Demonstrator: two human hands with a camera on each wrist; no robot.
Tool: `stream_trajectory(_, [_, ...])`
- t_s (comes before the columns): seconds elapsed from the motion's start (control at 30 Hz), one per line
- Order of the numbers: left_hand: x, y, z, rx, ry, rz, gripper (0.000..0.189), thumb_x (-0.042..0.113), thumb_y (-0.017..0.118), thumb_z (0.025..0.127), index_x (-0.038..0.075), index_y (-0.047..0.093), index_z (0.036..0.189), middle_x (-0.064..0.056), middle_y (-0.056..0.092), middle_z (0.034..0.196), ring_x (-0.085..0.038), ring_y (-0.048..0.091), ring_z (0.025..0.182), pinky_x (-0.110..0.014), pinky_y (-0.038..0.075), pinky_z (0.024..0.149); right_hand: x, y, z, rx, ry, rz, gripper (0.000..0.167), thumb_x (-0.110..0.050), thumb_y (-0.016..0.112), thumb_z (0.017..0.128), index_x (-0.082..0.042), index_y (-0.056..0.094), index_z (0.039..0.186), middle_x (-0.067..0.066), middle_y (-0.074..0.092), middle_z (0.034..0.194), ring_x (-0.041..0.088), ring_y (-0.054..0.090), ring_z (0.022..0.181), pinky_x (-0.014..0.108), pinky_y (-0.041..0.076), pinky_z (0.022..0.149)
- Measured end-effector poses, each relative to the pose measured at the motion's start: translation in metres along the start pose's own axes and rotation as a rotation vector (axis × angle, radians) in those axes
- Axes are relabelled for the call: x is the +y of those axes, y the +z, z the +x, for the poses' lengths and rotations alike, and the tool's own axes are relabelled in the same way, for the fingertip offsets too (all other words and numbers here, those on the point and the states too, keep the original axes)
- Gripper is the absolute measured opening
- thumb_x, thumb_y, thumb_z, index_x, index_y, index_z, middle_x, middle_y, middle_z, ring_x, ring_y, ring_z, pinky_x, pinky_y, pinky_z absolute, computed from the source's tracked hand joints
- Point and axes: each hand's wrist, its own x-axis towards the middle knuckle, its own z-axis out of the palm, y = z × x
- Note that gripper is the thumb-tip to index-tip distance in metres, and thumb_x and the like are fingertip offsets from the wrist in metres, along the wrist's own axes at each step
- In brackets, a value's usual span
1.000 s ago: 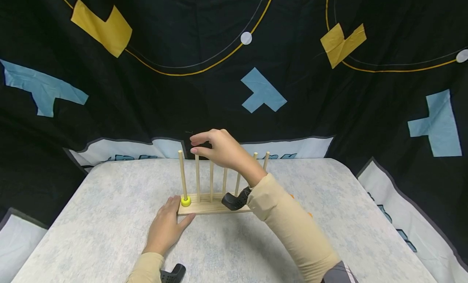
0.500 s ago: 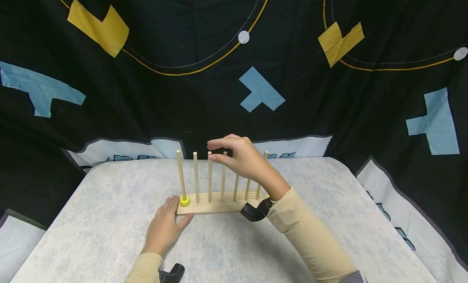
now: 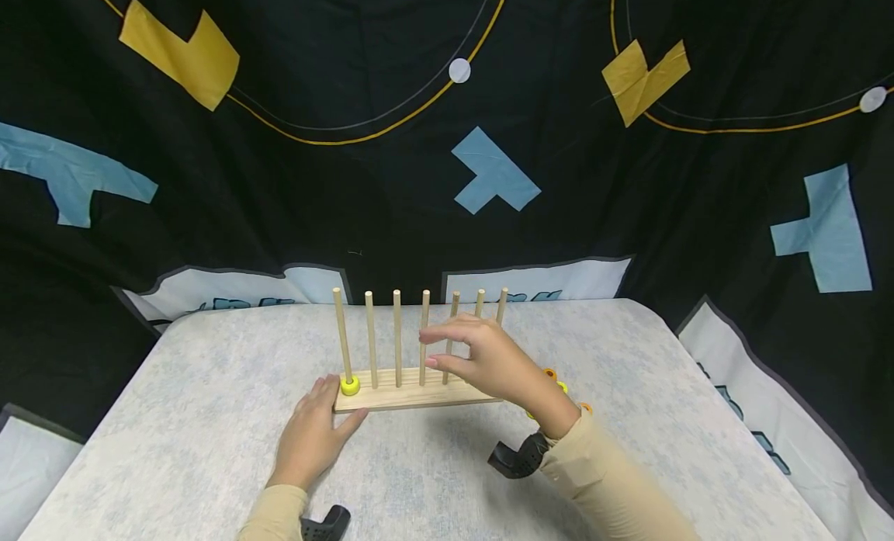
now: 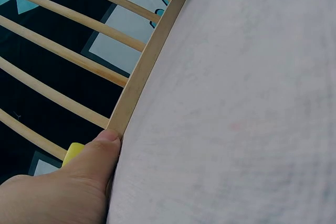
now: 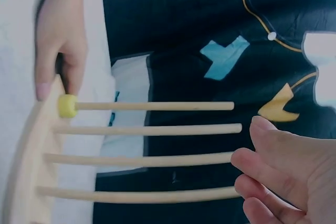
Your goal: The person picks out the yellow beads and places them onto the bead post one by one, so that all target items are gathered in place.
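Observation:
A pale wooden board [image 3: 419, 398] with a row of several upright pegs [image 3: 397, 339] stands on the table. One yellow ring [image 3: 350, 386] sits at the foot of the leftmost peg. My left hand [image 3: 310, 432] grips the board's left end; its thumb [image 4: 100, 156] lies along the front edge in the left wrist view. Beyond the middle of the row, my right hand [image 3: 489, 358] hovers in front of the right-hand pegs, thumb and fingers apart with nothing between them. In the right wrist view its fingers overlap the tips of two pegs.
Several orange and yellow rings [image 3: 550, 373] lie on the table [image 3: 628, 448] right of the board, partly hidden behind my right wrist. A black patterned cloth [image 3: 391, 207] hangs behind the table. Each wrist wears a black camera mount [image 3: 518, 457].
My right hand has moved right and then down from above the left pegs, uncovering them and some loose rings. My left hand has stayed on the board's left end.

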Motion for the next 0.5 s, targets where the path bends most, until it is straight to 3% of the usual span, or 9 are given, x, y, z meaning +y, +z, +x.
stream_trajectory(0.3, [0.000, 0.001, -0.001, -0.003, -0.003, -0.005, 0.083, 0.051, 0.063, 0.094, -0.003, 0.035, 0.151, -0.025, 0.037, 0.156, -0.043, 0.029, 0.147, -0.062, 0.026, 0.120, 0.027, 0.004, -0.046, 0.022, 0.115, 0.036, 0.034, -0.022, 0.077, 0.088, -0.016, 0.071, 0.121, -0.008, 0.073, 0.115, 0.013, 0.065, 0.115, 0.041, 0.055, 0.097])
stream_trajectory(0.5, [0.001, 0.000, -0.001, -0.002, -0.002, 0.000, 0.082, 0.051, 0.063, 0.094, -0.002, 0.036, 0.151, -0.025, 0.037, 0.156, -0.043, 0.029, 0.148, -0.062, 0.026, 0.120, 0.054, -0.003, -0.077, 0.071, 0.254, 0.014, 0.035, -0.022, 0.079, 0.085, -0.016, 0.072, 0.119, -0.006, 0.073, 0.117, 0.015, 0.067, 0.111, 0.038, 0.059, 0.092])
